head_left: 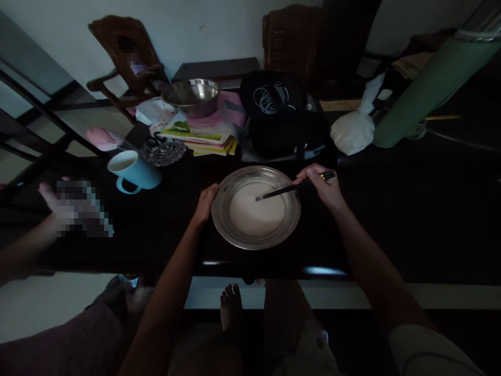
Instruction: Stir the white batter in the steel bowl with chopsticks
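Observation:
A wide metal bowl point(256, 244) stands on the dark table in front of me, with a pale, milky mixture point(254, 214) inside. My left hand point(206, 202) grips the bowl's left rim, its fingers partly hidden behind the edge. Dark chopsticks point(291, 187) are held in my right hand point(321, 185), above the bowl's right rim. They slant down to the left, and their tips touch the surface of the mixture near its middle.
Left of the bowl are a light-blue mug point(144, 172), a glass dish point(164, 151) and another person's hand point(64, 209) holding a blurred object. Behind sit stacked books point(211, 143), a second metal bowl point(191, 107), a black bag point(282, 120), a tied bag of white powder point(352, 133) and a green flask point(430, 94).

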A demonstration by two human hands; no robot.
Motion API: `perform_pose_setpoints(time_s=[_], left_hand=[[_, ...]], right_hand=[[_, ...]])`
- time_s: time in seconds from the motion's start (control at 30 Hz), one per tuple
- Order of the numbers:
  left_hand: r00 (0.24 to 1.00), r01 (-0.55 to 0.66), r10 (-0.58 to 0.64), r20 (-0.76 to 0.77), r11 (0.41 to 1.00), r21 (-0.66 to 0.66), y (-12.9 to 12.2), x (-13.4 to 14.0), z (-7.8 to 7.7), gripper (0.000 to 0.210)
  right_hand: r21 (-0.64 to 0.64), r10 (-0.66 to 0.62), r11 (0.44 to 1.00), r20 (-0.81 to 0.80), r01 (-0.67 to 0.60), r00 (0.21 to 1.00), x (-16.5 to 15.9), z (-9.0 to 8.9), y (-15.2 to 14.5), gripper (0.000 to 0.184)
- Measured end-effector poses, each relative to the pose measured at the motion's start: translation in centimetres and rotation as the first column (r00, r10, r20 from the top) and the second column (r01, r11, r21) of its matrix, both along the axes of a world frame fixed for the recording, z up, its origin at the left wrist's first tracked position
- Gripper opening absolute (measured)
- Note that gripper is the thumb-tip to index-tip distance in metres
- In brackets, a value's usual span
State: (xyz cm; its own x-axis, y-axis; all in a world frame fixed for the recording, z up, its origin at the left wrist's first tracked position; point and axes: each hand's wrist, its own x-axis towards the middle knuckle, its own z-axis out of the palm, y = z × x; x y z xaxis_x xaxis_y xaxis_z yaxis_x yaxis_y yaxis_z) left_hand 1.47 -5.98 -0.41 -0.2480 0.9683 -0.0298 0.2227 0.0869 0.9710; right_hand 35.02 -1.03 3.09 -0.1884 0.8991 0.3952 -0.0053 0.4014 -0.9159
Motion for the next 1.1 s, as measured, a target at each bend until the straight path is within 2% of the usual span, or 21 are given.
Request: perform_pose_setpoints(time_s=[0.1,0.27,0.43,0.63,0.8,1.0,1.1], left_hand=[[1.000,0.005,-0.005,-0.006,1.000,0.000,-0.06,-0.04,-0.07,0.044],[1.000,0.002,-0.002,0.027,1.000,0.000,0.03,0.04,-0.15,0.046],[1.000,0.012,-0.012,0.028,1.000,-0.002,-0.04,0.15,0.04,0.045],[1.000,0.006,-0.006,0.007,1.000,0.015,-0.06,0.36,0.51,0.046],[1.000,-0.007,0.007,0.006,1.000,0.002,-0.02,0.27,0.34,0.043],[0.999,-0.007,0.007,0.037,1.000,0.000,-0.01,0.10,-0.06,0.041],[0.999,-0.006,0.006,0.042,1.000,-0.006,-0.01,0.14,0.01,0.041]], right_hand=[[-0.018,-0.044,0.999,-0.053,0.043,0.998,0.20,-0.14,0.17,0.044],[-0.047,0.062,0.997,0.004,-0.062,0.998,-0.16,0.04,-0.04,0.043],[-0.049,-0.058,0.997,-0.033,0.056,0.998,0.05,0.21,0.09,0.046],[-0.040,0.082,0.996,0.022,-0.081,0.996,-0.28,-0.19,0.01,0.045],[-0.039,-0.056,0.998,-0.027,0.055,0.998,0.06,-0.05,0.19,0.048],[-0.055,0.071,0.996,0.015,-0.070,0.997,-0.24,0.05,0.00,0.047],[-0.040,0.000,0.999,-0.005,0.000,1.000,-0.12,0.04,0.10,0.045]])
